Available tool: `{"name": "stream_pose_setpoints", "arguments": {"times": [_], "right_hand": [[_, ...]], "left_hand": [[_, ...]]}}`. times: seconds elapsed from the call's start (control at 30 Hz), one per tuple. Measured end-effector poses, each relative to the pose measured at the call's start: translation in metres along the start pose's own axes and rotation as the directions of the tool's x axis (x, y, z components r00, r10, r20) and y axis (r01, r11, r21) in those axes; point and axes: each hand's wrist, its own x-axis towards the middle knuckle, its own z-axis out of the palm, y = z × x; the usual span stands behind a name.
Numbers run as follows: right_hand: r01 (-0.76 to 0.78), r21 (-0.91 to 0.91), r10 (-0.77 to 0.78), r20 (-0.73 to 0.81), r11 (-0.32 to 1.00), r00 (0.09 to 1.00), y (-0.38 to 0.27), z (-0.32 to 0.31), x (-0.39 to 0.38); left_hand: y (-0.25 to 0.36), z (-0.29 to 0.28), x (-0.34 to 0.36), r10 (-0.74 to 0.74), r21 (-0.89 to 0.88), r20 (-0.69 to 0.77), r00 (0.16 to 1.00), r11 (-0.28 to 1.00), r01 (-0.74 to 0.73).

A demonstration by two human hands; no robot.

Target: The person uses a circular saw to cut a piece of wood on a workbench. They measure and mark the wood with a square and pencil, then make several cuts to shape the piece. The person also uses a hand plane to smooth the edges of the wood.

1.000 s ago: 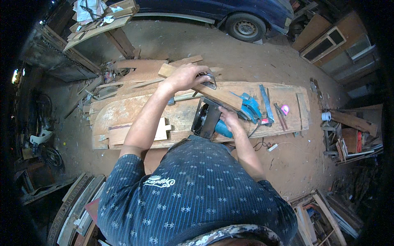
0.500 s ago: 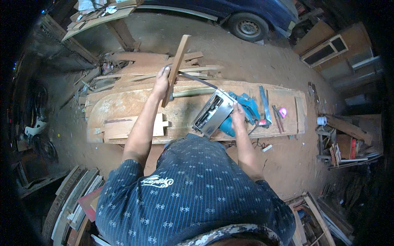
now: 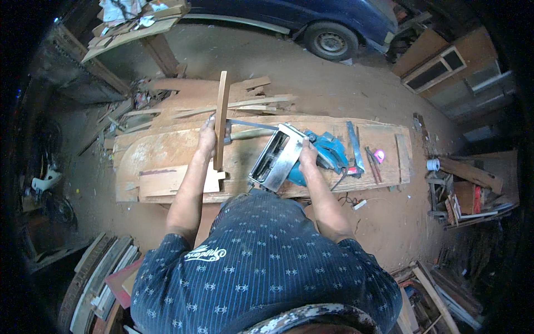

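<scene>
A teal circular saw (image 3: 297, 177) is tipped on its side over the workbench, its metal base plate (image 3: 281, 158) turned up to the left. My right hand (image 3: 307, 157) is closed on the saw by the plate's right edge. From the plate a thin metal guide bar (image 3: 253, 124) runs left to a long wooden strip (image 3: 221, 114), which stands out away from me. My left hand (image 3: 207, 136) is closed around this strip's left side, its fingers partly hidden. Below the strip, a flat board (image 3: 167, 182) with a notched end lies on the bench.
The wooden workbench (image 3: 167, 131) carries a blue flat tool (image 3: 355, 147), slim dark tools (image 3: 374, 167) and a pink round object (image 3: 379, 155) at right. Offcuts (image 3: 239, 103) lie beyond it. A cord (image 3: 347, 199) hangs by the front edge. A blue car (image 3: 250, 12) stands at the far side.
The wooden strip has come down toward me with my left hand and stands straighter. The guide bar lies flatter. The saw and my right hand have shifted slightly left.
</scene>
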Motion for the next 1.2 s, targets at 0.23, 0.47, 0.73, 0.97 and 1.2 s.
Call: {"name": "stream_pose_setpoints", "arguments": {"times": [0.23,0.47,0.73,0.97,1.2], "right_hand": [[-0.004,-0.041,0.008,0.097,0.999,0.995,-0.009,0.016,-0.009],[0.053,-0.107,-0.040,0.117,0.993,0.992,-0.005,0.013,-0.005],[0.001,-0.136,0.014,0.112,0.991,0.994,-0.011,0.010,-0.007],[0.007,-0.112,0.016,0.204,0.994,0.979,-0.006,0.013,-0.003],[0.009,-0.149,0.024,0.218,0.989,0.976,0.014,0.018,0.011]], "left_hand": [[-0.019,-0.034,0.017,0.017,0.115,-0.149,0.989,0.993,0.001],[-0.046,-0.037,0.038,-0.018,0.042,-0.210,0.977,0.999,0.027],[-0.045,-0.035,0.047,-0.005,0.073,-0.192,0.981,0.997,0.019],[-0.034,-0.028,0.062,-0.034,0.239,-0.100,0.994,0.969,0.057],[-0.057,0.008,0.051,-0.156,0.144,-0.107,0.982,0.975,0.171]]}}
